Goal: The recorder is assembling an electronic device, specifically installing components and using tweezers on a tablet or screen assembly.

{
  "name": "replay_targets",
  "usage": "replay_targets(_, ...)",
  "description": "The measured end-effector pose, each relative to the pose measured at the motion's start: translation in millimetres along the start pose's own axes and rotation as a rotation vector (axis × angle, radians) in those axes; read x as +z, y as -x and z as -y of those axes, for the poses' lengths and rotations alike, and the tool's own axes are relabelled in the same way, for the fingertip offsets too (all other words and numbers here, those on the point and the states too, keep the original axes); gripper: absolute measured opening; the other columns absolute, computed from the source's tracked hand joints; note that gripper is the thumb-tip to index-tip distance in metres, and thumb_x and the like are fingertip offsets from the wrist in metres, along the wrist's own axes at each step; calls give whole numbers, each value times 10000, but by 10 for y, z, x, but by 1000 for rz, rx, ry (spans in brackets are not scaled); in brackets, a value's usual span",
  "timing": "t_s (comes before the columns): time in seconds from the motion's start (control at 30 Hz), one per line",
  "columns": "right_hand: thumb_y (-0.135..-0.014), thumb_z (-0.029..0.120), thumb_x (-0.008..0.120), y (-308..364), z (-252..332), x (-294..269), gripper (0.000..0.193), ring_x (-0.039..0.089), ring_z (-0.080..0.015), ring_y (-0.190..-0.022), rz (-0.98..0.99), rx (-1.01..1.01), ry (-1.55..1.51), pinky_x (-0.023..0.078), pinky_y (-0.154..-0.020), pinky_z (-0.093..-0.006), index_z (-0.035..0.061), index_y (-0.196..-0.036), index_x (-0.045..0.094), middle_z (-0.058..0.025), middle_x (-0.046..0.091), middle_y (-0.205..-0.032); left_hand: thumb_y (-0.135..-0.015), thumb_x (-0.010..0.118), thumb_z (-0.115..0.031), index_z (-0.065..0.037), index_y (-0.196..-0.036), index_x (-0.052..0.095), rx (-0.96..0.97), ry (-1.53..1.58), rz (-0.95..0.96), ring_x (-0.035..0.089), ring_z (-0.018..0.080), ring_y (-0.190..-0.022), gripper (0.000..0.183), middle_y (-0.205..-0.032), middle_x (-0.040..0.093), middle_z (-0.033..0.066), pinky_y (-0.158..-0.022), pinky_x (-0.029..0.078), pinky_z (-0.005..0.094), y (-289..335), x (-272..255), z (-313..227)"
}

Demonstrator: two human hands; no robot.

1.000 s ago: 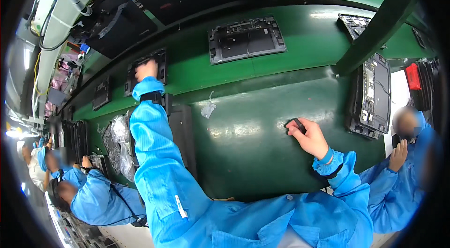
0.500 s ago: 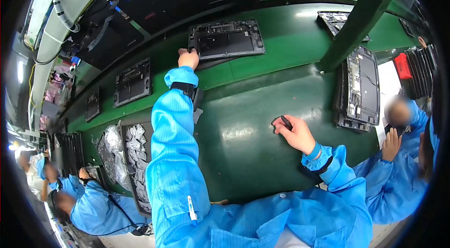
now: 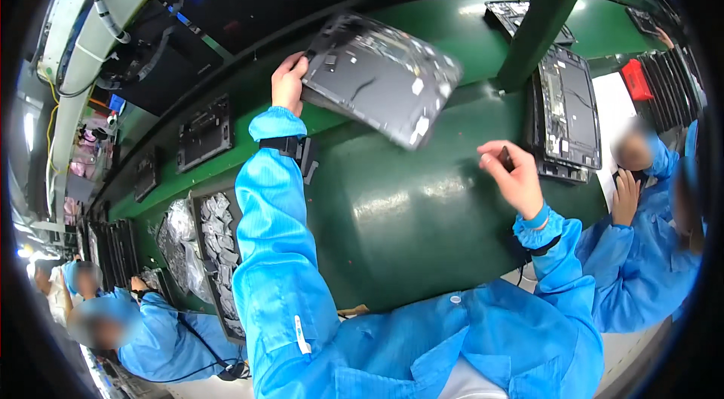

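Note:
My left hand [image 3: 287, 84] grips the left end of an opened dark laptop base [image 3: 369, 86], with thumb over its rim. The base is tilted and raised off the bench, its inner boards and battery area facing up; its right end is smeared by motion. My right hand [image 3: 519, 182], apart from the base and above the green worktop [image 3: 407, 233], is closed round a small dark object [image 3: 507, 160]. Most of that object is hidden by the fingers, so its kind does not show.
Stacked laptop bases [image 3: 569, 108] stand at right beside a green post [image 3: 532, 29]. More bases [image 3: 205, 135] lie on the green strip at left. A tray [image 3: 219, 248] of small grey pieces is near my left arm. Co-workers [image 3: 626, 248] sit on both sides.
My left hand has lifted the laptop base off the green strip and swung it, its right end coming nearer. My right hand has moved up and right, keeping the small dark object.

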State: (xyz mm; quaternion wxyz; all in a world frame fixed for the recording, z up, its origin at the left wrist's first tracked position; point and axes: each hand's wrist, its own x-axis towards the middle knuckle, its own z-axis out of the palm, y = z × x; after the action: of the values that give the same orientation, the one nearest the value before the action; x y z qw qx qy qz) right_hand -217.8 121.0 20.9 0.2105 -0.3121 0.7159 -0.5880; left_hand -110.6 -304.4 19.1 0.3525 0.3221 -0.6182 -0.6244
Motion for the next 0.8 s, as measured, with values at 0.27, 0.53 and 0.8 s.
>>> replay_targets(0.27,-755,8,708,232,53,149,203,650,-257,-733,410,-250,324,518,-647,-329,56,-952,724,-91,676,-837,-901,642,-164,-58,-1157,694,-219,-363,695,618,155,-957,282,-1064,691,49,-901,473,305,528,480,328)
replay_targets(0.53,-681,49,742,314,-68,377,291,634,-280,-848,643,-350,486,535,-715,-393,107,-965,712,-48,621,-924,-943,611,-141,-11,-1138,668,202,-385,328,618,114,-927,242,-1002,694,47,-845,492,266,1408,650,-10)
replay_targets(0.8,-716,19,694,343,-26,450,249,607,-311,-888,712,-347,583,521,-727,-426,77,-940,600,-79,551,-938,-896,640,-67,-4,-1055,691,180,-468,290,676,216,-906,178,-1042,670,131,-788,540,311,2645,608,12)
